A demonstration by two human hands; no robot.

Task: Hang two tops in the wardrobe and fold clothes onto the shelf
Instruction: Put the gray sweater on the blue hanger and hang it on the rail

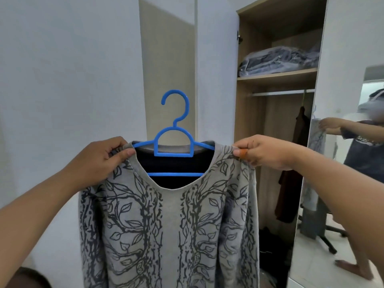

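A grey top (170,229) with a dark leaf-and-vine print hangs in front of me on a blue plastic hanger (174,140), whose hook points up. My left hand (104,156) pinches the top's left shoulder over the hanger's end. My right hand (259,151) pinches the right shoulder the same way. The open wardrobe (249,121) stands behind to the right, with a metal rail (280,93) under its shelf (278,76).
A dark brown garment (291,177) hangs on the rail at the right. Plastic-wrapped folded clothes (278,60) lie on the shelf. Dark items sit on the wardrobe floor. The mirrored door (353,163) at the right reflects me. A white closed door (62,100) fills the left.
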